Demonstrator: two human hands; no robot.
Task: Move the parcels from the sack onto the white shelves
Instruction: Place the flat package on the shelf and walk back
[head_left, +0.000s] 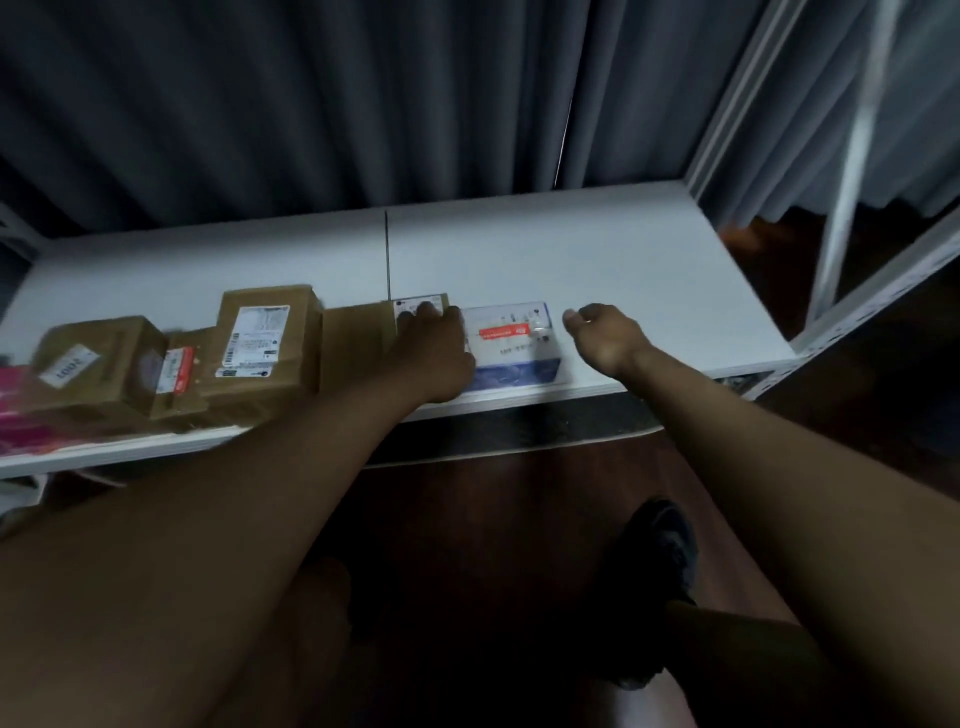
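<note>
Several parcels stand in a row along the front of the white shelf (597, 249). A white and blue box (514, 340) with a red label is the rightmost one. Left of it lies a flat brown parcel (358, 338), and my left hand (434, 353) rests on it with fingers over its white label. My right hand (605, 335) hovers just right of the white and blue box, fingers loosely curled, holding nothing. Further left are a taller brown box (265, 343), a small labelled parcel (179, 371) and another brown box (98, 366). The sack is out of view.
A pink package (15, 405) sits at the shelf's far left edge. Grey curtains (311, 104) hang behind the shelf. A white shelf frame (852, 150) rises at the right. Dark wooden floor and my shoe (660, 551) lie below the shelf's front edge.
</note>
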